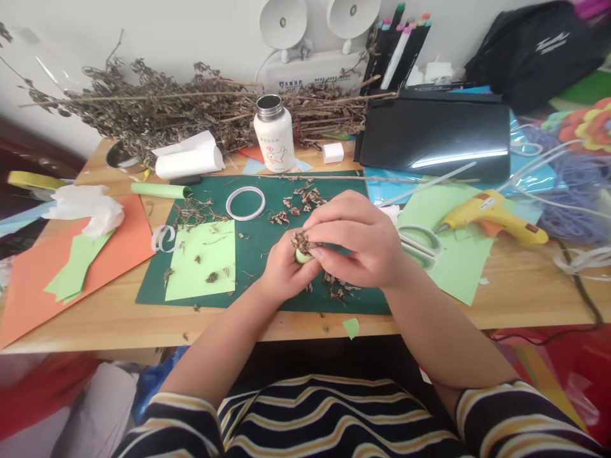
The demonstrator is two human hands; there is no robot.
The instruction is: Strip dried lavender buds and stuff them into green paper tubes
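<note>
My left hand point(285, 270) is closed around a small light green paper roll point(303, 256), most of it hidden by the fingers. Crumpled brown dried leaves point(300, 242) stick out at the roll's top. Over it, my right hand point(360, 242) pinches at the leaves with thumb and fingertips. Both hands are above a dark green cutting mat point(255, 267). Loose dried leaves point(305, 198) lie on the mat behind the hands, with more below the right hand. A light green paper square point(200, 254) with a few leaf bits is to the left.
A white bottle point(274, 137) stands open behind the mat, near a tape ring point(245, 203). Dried branches point(167, 108) line the wall. At the right are scissors point(422, 245), a yellow glue gun point(499, 216) and a black case point(434, 137). Orange paper point(128, 229) lies left.
</note>
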